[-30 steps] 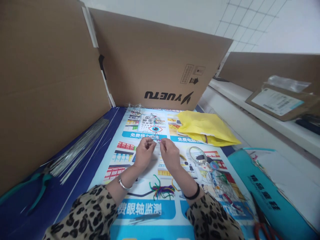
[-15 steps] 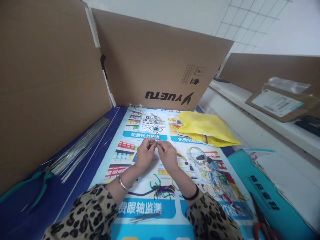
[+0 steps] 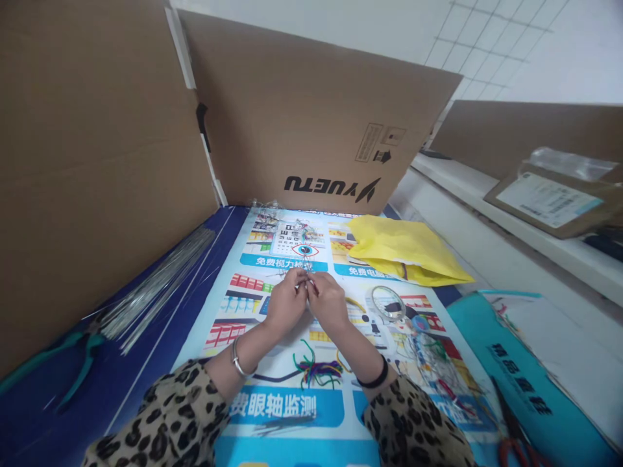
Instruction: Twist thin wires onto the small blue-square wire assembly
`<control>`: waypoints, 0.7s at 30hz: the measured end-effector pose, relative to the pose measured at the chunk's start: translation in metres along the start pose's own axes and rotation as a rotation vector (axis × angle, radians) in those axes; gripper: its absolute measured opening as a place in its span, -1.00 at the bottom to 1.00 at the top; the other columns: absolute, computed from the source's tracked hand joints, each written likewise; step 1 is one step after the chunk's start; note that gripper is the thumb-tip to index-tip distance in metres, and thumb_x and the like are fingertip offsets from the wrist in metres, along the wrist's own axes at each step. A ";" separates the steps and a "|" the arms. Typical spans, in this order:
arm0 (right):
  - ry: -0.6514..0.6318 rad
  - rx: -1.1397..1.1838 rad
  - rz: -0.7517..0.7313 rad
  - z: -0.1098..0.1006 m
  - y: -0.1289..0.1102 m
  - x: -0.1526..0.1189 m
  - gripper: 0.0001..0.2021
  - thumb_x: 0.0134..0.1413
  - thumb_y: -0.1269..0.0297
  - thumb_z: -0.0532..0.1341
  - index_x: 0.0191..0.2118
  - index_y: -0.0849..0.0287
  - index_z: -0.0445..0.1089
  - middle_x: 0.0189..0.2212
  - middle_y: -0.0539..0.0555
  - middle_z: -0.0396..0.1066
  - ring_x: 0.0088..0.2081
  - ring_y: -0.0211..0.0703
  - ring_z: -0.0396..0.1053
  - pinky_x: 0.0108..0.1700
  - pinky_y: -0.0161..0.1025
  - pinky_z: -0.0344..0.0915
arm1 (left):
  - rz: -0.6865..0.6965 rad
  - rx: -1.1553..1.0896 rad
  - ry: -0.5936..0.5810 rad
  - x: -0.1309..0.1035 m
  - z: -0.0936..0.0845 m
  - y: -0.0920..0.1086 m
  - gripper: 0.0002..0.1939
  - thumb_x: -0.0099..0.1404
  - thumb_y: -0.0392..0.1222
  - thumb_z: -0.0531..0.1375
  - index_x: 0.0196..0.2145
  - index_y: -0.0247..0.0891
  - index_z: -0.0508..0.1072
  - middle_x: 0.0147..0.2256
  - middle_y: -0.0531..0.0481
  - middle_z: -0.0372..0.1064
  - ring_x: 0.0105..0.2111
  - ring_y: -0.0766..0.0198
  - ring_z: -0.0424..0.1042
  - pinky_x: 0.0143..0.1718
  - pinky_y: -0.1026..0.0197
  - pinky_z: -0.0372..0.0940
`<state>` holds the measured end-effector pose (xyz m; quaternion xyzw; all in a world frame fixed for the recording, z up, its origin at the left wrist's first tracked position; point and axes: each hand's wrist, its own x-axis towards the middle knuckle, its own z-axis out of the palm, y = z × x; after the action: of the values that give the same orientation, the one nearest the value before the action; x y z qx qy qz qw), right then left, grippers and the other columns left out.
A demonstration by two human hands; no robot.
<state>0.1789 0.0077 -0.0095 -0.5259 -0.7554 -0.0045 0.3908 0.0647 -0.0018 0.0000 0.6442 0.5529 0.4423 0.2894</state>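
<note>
My left hand (image 3: 286, 301) and my right hand (image 3: 329, 303) meet over the printed sheet, fingertips pinched together and touching. Between them is a thin, silvery wire piece (image 3: 306, 261), reaching away from me over the printed eye; its held end is hidden by my fingers. Nearer to me lies a small bundle of purple, green and yellow yarn (image 3: 318, 372). Several short wire lengths (image 3: 285, 425) lie at the front. Just right of my right hand is a roll of clear tape (image 3: 388, 303).
Pliers with teal handles (image 3: 87, 363) and a sheaf of long wires (image 3: 160, 285) lie at left. A yellow bag (image 3: 403, 246), tangled threads (image 3: 438, 363), a teal bag (image 3: 516, 370) and red-handled scissors (image 3: 516, 434) are at right. Cardboard walls (image 3: 292, 117) stand behind.
My fingers have shifted slightly at the wire piece, both hands still pinched together. The camera view has moved a little; the things on the table lie as before.
</note>
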 end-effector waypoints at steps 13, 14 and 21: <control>0.062 -0.059 -0.132 0.002 0.005 0.000 -0.79 0.15 0.44 0.02 -0.26 0.26 0.40 -0.34 0.18 0.45 -0.29 -0.10 0.40 -0.22 -0.20 0.36 | 0.083 0.331 -0.116 0.002 -0.007 0.003 -0.70 0.27 -0.32 -0.01 -0.03 -0.18 0.18 -0.24 -0.01 0.48 -0.22 0.15 0.47 -0.25 0.20 0.28; 0.061 -0.066 -0.140 0.002 0.006 0.000 -0.79 0.15 0.44 0.01 -0.26 0.26 0.39 -0.34 0.18 0.45 -0.28 -0.10 0.40 -0.23 -0.21 0.36 | 0.088 0.360 -0.119 0.002 -0.008 0.004 -0.71 0.27 -0.31 -0.01 -0.04 -0.18 0.18 -0.25 -0.02 0.48 -0.23 0.15 0.47 -0.27 0.20 0.28; 0.064 -0.105 -0.162 0.002 0.008 0.000 -0.82 0.10 0.48 0.01 -0.32 0.23 0.35 -0.39 0.15 0.42 -0.33 -0.11 0.37 -0.30 -0.24 0.31 | 0.214 0.610 -0.135 0.003 -0.009 0.005 -0.70 0.22 -0.37 0.00 -0.07 -0.25 0.18 -0.32 -0.08 0.45 -0.34 0.11 0.45 -0.40 0.19 0.25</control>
<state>0.1841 0.0125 -0.0142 -0.4824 -0.7813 -0.0928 0.3850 0.0589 -0.0007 0.0092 0.7833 0.5689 0.2405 0.0708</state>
